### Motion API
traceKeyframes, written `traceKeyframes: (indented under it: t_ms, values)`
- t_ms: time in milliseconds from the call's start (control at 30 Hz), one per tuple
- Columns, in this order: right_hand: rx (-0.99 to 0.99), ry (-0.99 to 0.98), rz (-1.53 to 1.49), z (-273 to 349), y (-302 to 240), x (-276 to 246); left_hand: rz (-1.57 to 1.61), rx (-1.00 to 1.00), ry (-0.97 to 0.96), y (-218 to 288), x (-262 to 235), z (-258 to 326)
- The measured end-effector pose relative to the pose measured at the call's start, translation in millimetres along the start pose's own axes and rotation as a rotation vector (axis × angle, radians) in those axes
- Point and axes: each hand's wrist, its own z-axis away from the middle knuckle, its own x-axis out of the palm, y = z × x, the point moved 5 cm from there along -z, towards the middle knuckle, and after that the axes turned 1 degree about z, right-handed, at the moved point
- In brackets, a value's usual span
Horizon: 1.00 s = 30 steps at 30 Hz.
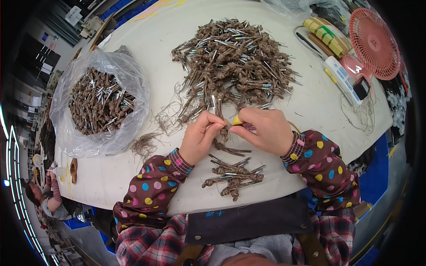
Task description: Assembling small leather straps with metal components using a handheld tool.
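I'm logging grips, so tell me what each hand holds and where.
Left hand: a brown cord, pinched below its shiny tips. Right hand: something yellow at the fingertips; whether held or worn cannot be told.

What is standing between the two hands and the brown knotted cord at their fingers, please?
Nothing visible. The left hand pinches at the brown knotted cord, and the right hand is close beside it. The big cord pile lies beyond the hands, the small cord group nearer the body.
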Motion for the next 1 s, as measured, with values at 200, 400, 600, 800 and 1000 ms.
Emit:
traceKeyframes:
  t_ms: [200,400,600,800,1000]
  values:
    - [-0.032,0.028,0.021,1,-2,0,-0.033,0.002,-0.018,1,0,0]
    - [0.142,-0.022,-0.139,-4,13,-4,0.023,-0.061,-0.009,4,1,0]
    - [0.339,-0.029,-0.770,-9,18,14,-0.317,0.143,-0.204,29,8,-7]
    - [0.381,0.111,-0.698,-8,26,-3,-0.864,0.329,0.084,50,-24,-23]
    - [0.358,0.128,-0.774,-5,23,-2,-0.363,-0.032,-0.118,44,-4,-13]
